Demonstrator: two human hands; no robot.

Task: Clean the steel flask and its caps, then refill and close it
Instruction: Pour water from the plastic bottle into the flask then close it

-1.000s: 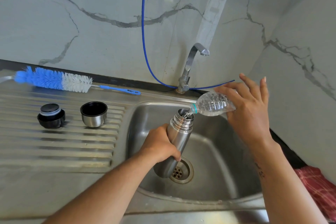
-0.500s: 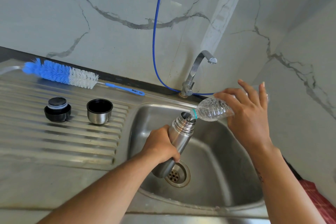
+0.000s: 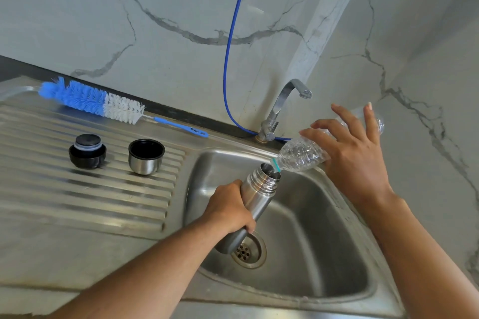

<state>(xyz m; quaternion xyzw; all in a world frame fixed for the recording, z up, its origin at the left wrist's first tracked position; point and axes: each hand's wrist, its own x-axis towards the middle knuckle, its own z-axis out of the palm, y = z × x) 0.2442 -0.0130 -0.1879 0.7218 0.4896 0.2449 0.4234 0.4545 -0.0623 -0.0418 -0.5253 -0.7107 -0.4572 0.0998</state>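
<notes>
My left hand (image 3: 229, 211) grips the steel flask (image 3: 259, 191) around its middle and holds it tilted over the sink basin (image 3: 324, 241), mouth uncovered. My right hand (image 3: 355, 153) holds a clear plastic bottle (image 3: 302, 154) tipped down, its neck with a teal ring touching the flask's mouth. On the ribbed drainboard (image 3: 77, 202) to the left stand the black inner stopper (image 3: 87, 151) and the steel cup cap (image 3: 146, 156), mouth up.
A blue and white bottle brush (image 3: 96, 102) lies along the back of the drainboard. The tap (image 3: 282, 109) stands behind the sink, with a blue hose (image 3: 230, 46) running up the marble wall. The drain (image 3: 247, 250) sits under the flask's base.
The bottle's rear end has risen, so it tips more steeply into the flask. The camera view has tilted upward a little; both hands keep their grips.
</notes>
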